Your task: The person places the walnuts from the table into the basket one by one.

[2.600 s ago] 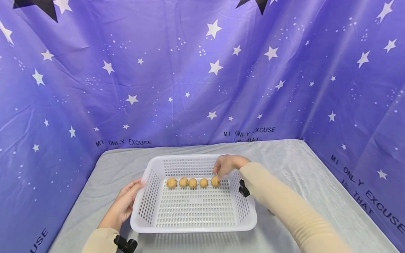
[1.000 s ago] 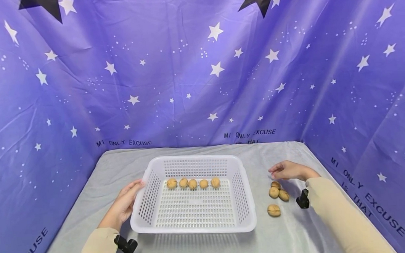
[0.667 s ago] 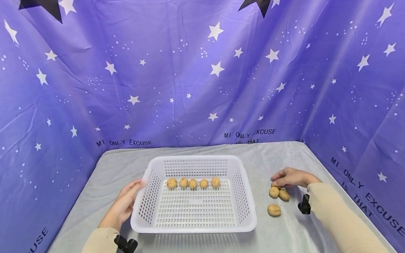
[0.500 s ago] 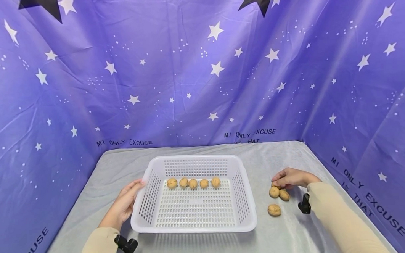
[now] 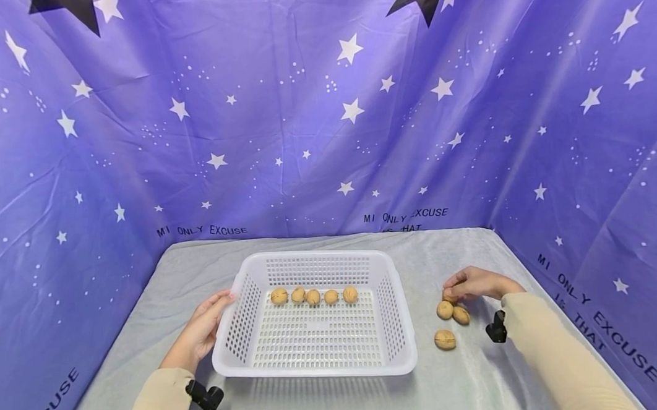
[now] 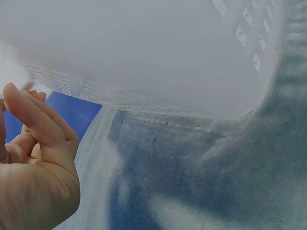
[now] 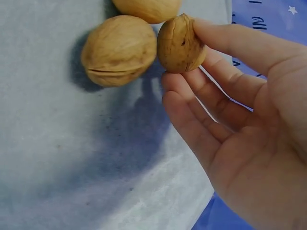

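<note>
Right hand (image 5: 474, 283) pinches a walnut (image 7: 180, 45), right of frame, near three loose walnuts (image 5: 444, 339). Left hand (image 5: 203, 326) grips basket (image 5: 315, 373) at left rim. Walnut likely light, hard, prone to roll: pinch its widest sides. Five walnuts (image 5: 313, 297) inside, frame centre.

On the left, the person's left hand (image 5: 203, 326) is holding the rim of a white, rectangular, perforated plastic basket (image 5: 319, 342), where five round, tan walnuts (image 5: 313, 297) are lying in a row towards the far wall! Across to the right, the right hand (image 5: 474, 284) is pinching a brown walnut (image 5: 449, 296) in its grip, partly hidden by the fingers. Two more walnuts (image 5: 444, 310) are sitting side by side just below, and a lone oval walnut (image 5: 444, 339) is resting nearer the person. Pale grey cloth (image 5: 460, 384) is covering the worktop, and a purple, star-printed curtain (image 5: 280, 133) is hanging behind.
</note>
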### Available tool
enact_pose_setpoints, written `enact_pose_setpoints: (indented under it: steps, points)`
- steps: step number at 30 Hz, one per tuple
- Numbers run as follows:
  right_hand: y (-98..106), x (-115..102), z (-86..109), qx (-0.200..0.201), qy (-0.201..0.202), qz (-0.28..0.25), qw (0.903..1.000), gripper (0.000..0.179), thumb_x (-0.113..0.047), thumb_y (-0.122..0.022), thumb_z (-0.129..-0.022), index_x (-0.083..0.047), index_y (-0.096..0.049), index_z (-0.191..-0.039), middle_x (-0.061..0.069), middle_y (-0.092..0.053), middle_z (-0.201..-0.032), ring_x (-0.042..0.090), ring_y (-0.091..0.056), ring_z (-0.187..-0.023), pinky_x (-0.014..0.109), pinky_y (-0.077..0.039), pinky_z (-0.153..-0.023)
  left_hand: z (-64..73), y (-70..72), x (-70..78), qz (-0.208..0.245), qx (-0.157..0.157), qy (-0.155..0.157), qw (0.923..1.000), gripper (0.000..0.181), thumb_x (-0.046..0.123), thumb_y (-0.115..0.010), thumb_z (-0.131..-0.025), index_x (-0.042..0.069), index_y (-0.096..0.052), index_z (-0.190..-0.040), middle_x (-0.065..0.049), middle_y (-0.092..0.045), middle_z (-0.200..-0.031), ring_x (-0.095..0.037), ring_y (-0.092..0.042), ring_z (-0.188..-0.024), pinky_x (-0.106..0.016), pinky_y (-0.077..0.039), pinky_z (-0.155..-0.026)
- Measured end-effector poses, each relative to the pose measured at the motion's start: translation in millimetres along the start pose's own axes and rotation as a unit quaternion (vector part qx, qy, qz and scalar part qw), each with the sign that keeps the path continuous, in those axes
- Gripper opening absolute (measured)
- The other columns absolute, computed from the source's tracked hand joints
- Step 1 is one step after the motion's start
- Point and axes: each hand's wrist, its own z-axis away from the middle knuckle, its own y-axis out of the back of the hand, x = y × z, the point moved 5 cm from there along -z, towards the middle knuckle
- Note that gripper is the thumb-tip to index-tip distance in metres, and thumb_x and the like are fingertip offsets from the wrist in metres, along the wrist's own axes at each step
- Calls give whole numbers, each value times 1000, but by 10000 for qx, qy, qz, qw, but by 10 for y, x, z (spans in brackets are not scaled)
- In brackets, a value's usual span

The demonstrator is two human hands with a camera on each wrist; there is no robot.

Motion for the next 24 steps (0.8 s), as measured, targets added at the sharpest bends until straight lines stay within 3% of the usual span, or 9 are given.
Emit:
enact_pose_setpoints:
  steps: [9,18,24]
  points:
    - [133,-292,23,125,116,273,9995,49,-19,-68,-96,14,-54,-130,14,-70,-113,23,-64,-103,47,-51,-95,-9,-10,-3,18,71,81,9999,29,29,-60,-102,16,-54,-128,-5,-71,-102,-22,-73,-86,-35,-61,-70]
    - [170,-767,-46,379,313,889,9948,45,-27,-70,-95,3,-62,-127,9,-69,-117,23,-63,-108,46,-50,-97,1,-10,-3,-8,69,34,10000,29,29,-60,-102,17,-54,-128,-6,-70,-103,-22,-72,-88,-36,-61,-72]
    - [76,-1170,-165,378,596,1358,9882,43,-32,-72,-93,-4,-66,-126,6,-69,-117,22,-63,-107,47,-49,-97,-8,-8,-8,-106,119,-2,9999,29,29,-60,-102,16,-55,-128,-7,-70,-105,-24,-72,-90,-38,-61,-74]
